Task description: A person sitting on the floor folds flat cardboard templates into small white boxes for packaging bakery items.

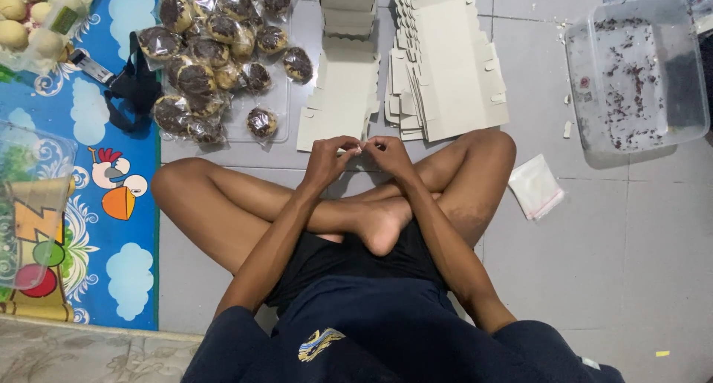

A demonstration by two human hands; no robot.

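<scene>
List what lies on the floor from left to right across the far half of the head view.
Blue cartoon mat → pile of wrapped chocolate-topped buns → flat cardboard box blanks → small clear plastic bags → clear plastic tub with crumbs.

A single view was provided, taken from a camera worn on the head and pointed almost straight down. The crossed legs and lap were seen at the bottom and centre of the frame, close beneath the lens, with the left hand (pixel 327 158) and right hand (pixel 388 154) held near the middle. The tiled floor (pixel 639 264) was viewed from above, its farther part lying towards the top edge, where flat cardboard blanks (pixel 445 63) were cut off by the frame. A patterned mat (pixel 126 205) was caught along the left side. No second view was supplied, so nothing was shared.
</scene>
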